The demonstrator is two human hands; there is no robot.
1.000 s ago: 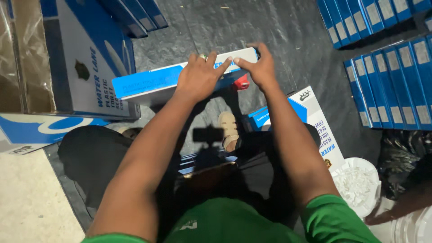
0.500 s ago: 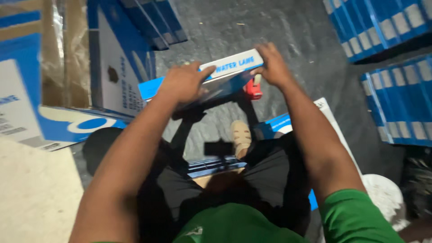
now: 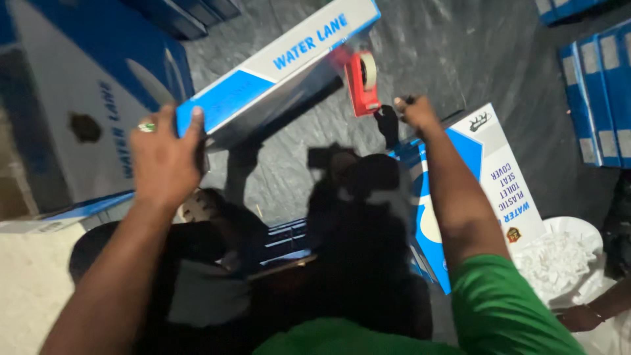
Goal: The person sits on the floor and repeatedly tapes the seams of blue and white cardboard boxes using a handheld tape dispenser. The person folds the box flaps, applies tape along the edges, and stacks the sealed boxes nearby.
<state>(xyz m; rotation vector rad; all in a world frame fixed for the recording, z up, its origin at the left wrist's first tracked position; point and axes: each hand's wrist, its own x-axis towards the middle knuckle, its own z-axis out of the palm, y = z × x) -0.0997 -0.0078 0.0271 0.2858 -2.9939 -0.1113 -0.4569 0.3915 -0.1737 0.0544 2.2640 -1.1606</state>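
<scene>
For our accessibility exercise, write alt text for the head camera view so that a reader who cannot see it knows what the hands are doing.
Seen from above, a person's left hand grips one end of a flat blue and white carton while the right hand holds a red tape dispenser at its other end. More blue and white cartons lie around on dark plastic sheeting.

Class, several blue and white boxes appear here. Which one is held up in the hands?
The long flat box at top centre: the left hand grips its near end, lifted clear of the floor, while the others lie or stand around it.
</scene>
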